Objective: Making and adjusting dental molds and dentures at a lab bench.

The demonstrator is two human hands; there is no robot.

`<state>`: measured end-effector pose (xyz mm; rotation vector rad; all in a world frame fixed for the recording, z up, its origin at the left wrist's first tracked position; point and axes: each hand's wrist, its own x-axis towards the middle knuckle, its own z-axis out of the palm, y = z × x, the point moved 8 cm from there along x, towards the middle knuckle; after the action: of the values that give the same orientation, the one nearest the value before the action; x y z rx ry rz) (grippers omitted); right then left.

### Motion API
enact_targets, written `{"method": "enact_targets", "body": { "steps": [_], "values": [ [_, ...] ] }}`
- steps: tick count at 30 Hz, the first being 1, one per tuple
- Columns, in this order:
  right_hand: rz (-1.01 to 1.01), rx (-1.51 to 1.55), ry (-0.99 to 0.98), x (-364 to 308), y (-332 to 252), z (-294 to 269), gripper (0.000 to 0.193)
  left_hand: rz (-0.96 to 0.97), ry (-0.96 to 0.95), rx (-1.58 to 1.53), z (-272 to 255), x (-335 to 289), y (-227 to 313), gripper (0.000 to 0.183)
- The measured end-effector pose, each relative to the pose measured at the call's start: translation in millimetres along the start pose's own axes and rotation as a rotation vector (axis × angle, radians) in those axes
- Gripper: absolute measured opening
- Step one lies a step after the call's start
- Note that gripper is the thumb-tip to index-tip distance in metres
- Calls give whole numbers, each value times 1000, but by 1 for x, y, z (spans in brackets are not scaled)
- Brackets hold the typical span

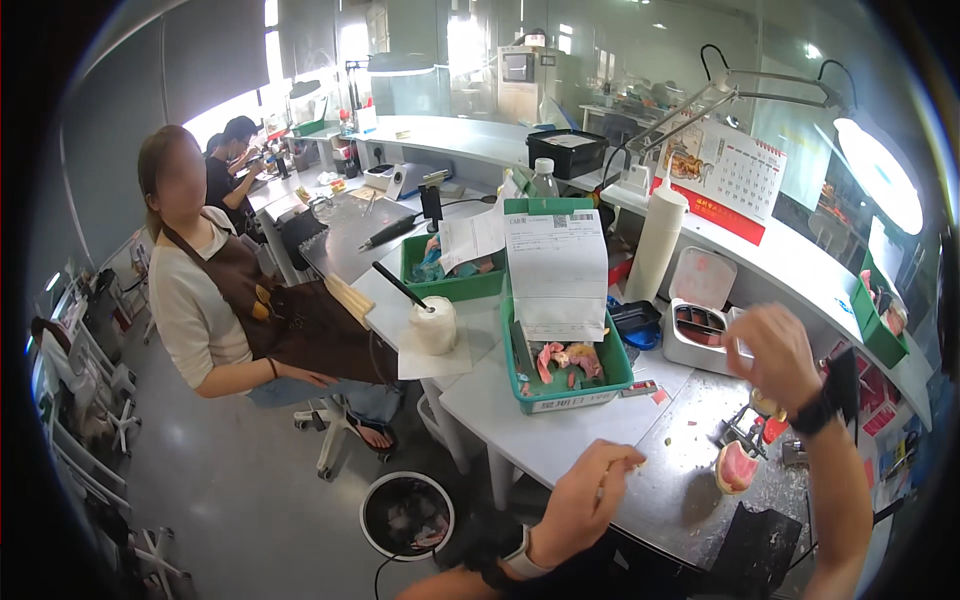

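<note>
My left hand (588, 500) is over the front of the bench, thumb and fingers pinched together; whatever is at the fingertips is too small to name. Raised at the right, my right hand (778, 352) has loosely curled fingers with a gap to the thumb, and I see nothing in it. It is close to a white wax heater (690, 352) with dark compartments and a raised lid. Below the right hand, a dental model (736, 468) with pink wax rests on the bench, beside a metal articulator (745, 432).
A green tray (570, 403) holds pink pieces and a paper slip. Left of it are another green tray (455, 287) and a white pot (433, 328). A white bottle (660, 240) and a lit lamp (880, 175) stand behind. A seated co-worker (250, 290) and a bin (365, 515) are left.
</note>
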<state>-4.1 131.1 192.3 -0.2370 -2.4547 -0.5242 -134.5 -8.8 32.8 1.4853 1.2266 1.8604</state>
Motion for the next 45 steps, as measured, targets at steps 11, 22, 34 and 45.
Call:
{"method": "enact_targets", "body": {
  "steps": [11,22,34,45],
  "values": [
    [-320,66,-137,-22,-120,-39,22,-28,-1,-67,24,3,36,19],
    [-397,52,-156,-36,-126,-41,14,-98,51,-380,38,-3,26,14],
    [-12,-208,-261,-23,8,34,17,-577,186,-567,32,-7,-35,13],
    [22,-163,-197,-48,35,9,33,-569,31,-533,51,-5,-22,8]
  ]
}}
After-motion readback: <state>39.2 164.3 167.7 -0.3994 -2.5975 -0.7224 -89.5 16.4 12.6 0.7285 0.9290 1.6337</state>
